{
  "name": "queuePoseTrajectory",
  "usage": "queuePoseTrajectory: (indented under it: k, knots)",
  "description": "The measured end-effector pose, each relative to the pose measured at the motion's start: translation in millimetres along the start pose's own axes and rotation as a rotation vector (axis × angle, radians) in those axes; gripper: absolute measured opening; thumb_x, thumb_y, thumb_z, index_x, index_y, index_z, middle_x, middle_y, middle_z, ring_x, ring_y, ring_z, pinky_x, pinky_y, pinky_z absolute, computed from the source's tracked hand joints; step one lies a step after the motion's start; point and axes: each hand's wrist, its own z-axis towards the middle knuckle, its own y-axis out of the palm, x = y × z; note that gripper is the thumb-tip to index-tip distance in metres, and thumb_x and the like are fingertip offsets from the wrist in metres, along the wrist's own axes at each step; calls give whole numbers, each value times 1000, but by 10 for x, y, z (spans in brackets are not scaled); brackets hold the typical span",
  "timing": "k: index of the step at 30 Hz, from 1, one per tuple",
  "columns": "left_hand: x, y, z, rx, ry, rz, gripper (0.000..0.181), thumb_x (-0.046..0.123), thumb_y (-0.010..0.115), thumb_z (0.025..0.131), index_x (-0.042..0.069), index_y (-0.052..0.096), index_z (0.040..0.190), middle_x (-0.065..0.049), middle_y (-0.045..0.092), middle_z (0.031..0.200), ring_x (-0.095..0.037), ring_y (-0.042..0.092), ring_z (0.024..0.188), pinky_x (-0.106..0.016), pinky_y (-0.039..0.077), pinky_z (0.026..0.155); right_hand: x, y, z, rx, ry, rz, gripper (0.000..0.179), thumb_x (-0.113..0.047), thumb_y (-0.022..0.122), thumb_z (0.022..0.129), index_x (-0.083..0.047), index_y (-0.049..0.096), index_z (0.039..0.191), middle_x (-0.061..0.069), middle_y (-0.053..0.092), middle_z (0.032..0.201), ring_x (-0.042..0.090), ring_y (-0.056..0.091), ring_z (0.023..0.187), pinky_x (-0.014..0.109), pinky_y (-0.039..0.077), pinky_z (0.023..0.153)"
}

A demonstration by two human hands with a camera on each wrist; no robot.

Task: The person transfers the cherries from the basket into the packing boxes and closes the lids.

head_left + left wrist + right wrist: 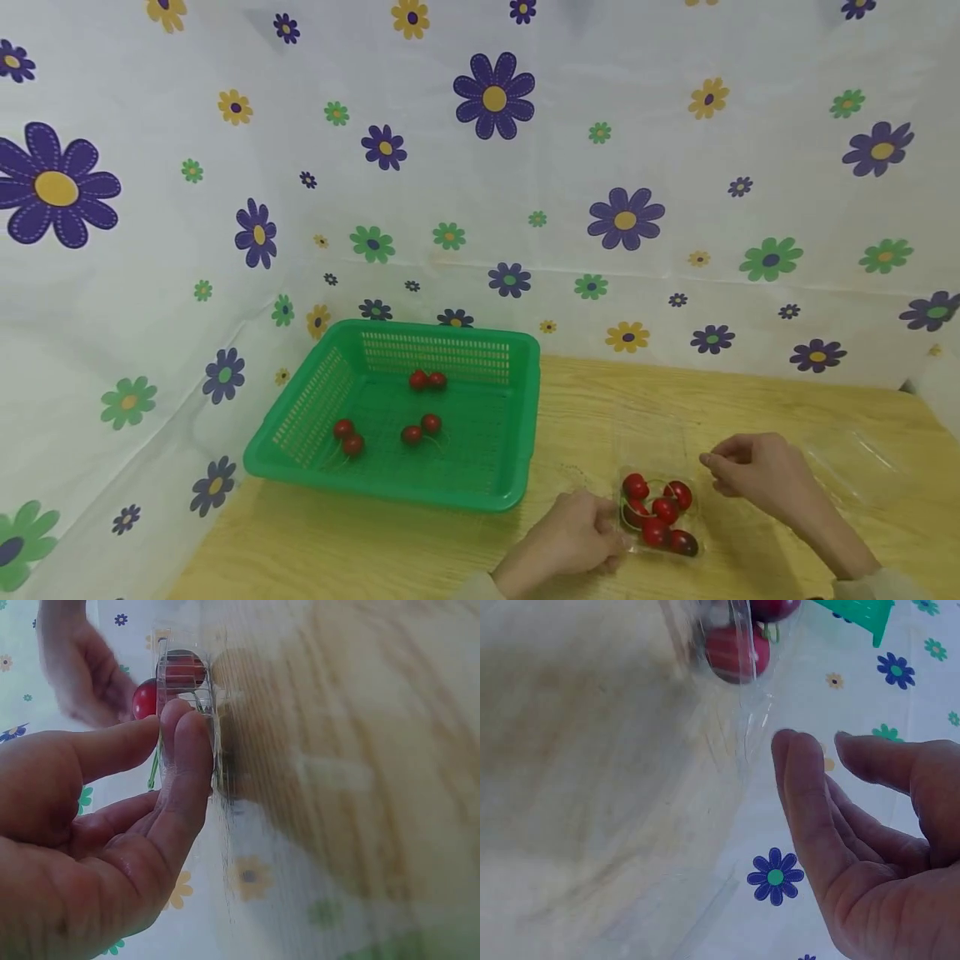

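A clear plastic box (633, 548) with several red cherries (665, 509) in it lies on the table, its clear lid (651, 437) folded back behind it. At the left side of the box, my left hand (567, 533) pinches the wall between thumb and fingers; in the left wrist view the fingers (191, 750) lie against the outside. My right hand (761, 475) hovers to the right of the box, apart from it. The right wrist view shows a gap between thumb and fingers (806, 780), with nothing held.
A green basket (390, 497) stands to the left, with several cherries (412, 434) in pairs inside. Another clear plastic container (858, 462) lies on the wooden table (360, 550) at right. A flower-patterned sheet (555, 175) hangs behind and at the left.
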Motion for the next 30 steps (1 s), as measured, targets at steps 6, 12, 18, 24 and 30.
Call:
queuePoseTrajectory:
  k: [6, 12, 18, 24, 30]
  knots:
    - [-17, 32, 0, -13, -58, -27, 49, 15, 75, 92, -4, 62, 135, 3, 68, 63, -8, 62, 55, -18, 45, 57, -20, -44, 336, 28, -114, -103, 44, -21, 67, 97, 16, 63, 119, 23, 76, 97, 24, 76, 74, 35, 62, 65]
    - [-16, 21, -1, -30, -65, -27, 47, 18, 75, 93, -3, 64, 133, 4, 68, 63, -7, 62, 55, -17, 43, 56, 23, -35, 594, 3, -126, -180, 53, -18, 68, 94, 22, 56, 126, 37, 68, 112, 26, 75, 79, 45, 62, 74]
    - [10, -11, 1, -16, -31, -13, 49, 16, 75, 93, -6, 61, 135, 4, 68, 63, -6, 63, 55, -17, 39, 50, -32, -31, 753, -28, -123, -173, 55, -14, 69, 91, 23, 54, 128, 36, 68, 113, 26, 75, 81, 48, 62, 78]
    - [16, -24, 24, -7, -12, 62, 52, 17, 76, 92, -6, 60, 135, 4, 70, 65, -6, 63, 56, -16, 49, 64, -29, -7, 820, -58, -77, -111, 53, -3, 69, 86, 23, 54, 129, 38, 66, 115, 24, 72, 84, 40, 63, 75]
    - [18, -11, 37, 8, 7, 118, 53, 19, 77, 91, -7, 60, 135, 6, 70, 65, -3, 61, 56, -17, 52, 73, 15, 21, 851, -57, -87, -120, 48, 4, 61, 79, 20, 60, 125, 39, 66, 119, 39, 70, 98, 38, 62, 74]
